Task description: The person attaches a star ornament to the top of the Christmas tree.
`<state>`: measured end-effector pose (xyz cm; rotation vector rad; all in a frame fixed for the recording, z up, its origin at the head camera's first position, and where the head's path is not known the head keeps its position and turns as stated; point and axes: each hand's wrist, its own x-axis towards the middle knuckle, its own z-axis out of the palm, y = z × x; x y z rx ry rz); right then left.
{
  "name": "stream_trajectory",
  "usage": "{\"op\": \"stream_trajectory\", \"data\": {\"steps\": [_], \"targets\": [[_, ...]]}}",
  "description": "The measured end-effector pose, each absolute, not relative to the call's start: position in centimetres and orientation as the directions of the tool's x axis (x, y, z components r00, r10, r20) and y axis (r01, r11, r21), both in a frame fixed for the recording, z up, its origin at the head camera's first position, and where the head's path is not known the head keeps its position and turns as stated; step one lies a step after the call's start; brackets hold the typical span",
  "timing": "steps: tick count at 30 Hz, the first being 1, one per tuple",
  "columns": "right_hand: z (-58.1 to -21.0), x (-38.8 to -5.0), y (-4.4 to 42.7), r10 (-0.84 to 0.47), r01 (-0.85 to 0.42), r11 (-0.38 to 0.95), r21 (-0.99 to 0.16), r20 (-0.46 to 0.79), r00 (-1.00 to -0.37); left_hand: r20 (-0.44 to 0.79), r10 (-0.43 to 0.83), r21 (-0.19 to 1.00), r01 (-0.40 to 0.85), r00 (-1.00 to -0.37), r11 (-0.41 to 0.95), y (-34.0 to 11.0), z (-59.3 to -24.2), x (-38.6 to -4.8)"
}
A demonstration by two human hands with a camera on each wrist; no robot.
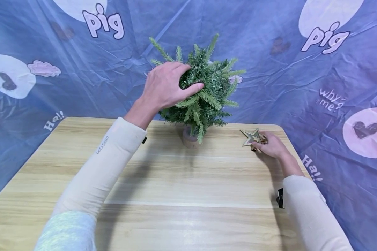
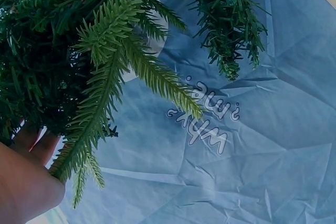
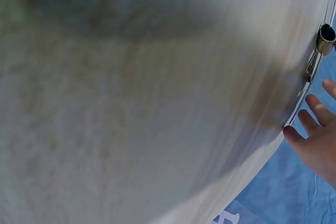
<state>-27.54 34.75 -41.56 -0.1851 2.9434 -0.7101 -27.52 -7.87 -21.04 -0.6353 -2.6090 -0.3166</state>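
Your right hand point(image 1: 271, 144) had its fingers loosely spread at the right side of a gold star point(image 1: 250, 137), thumb and forefinger apart. That star was at the far right of the wooden table point(image 1: 176, 184), and its short hollow tube point(image 1: 253, 149) pointed toward the near side. Your left hand point(image 1: 163, 85) arched over the upper left of the small green tree point(image 1: 208, 90), with the thumb lying across its near foliage and the other fingers partly sunk among the branches, so I could not tell how firmly they had hold of it. The tree stood near the far edge, left of the star, on a pale round base point(image 1: 190, 141). Beyond it hung a blue printed cloth point(image 1: 264, 69).
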Motion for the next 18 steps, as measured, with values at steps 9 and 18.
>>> {"op": "stream_trajectory", "data": {"steps": [9,18], "targets": [[-41.60,-27.47,35.21,-0.155,-0.111,0.875,-0.472,-0.055,-0.986,0.464,0.388,0.107,0.485,-0.796,0.868,-7.84,-20.95,-27.48],[-41.40,-27.36,35.62,-0.168,-0.097,0.845,-0.525,-0.089,-0.982,0.460,0.387,0.100,0.480,-0.799,0.872,-7.92,-20.91,-27.44]]}}
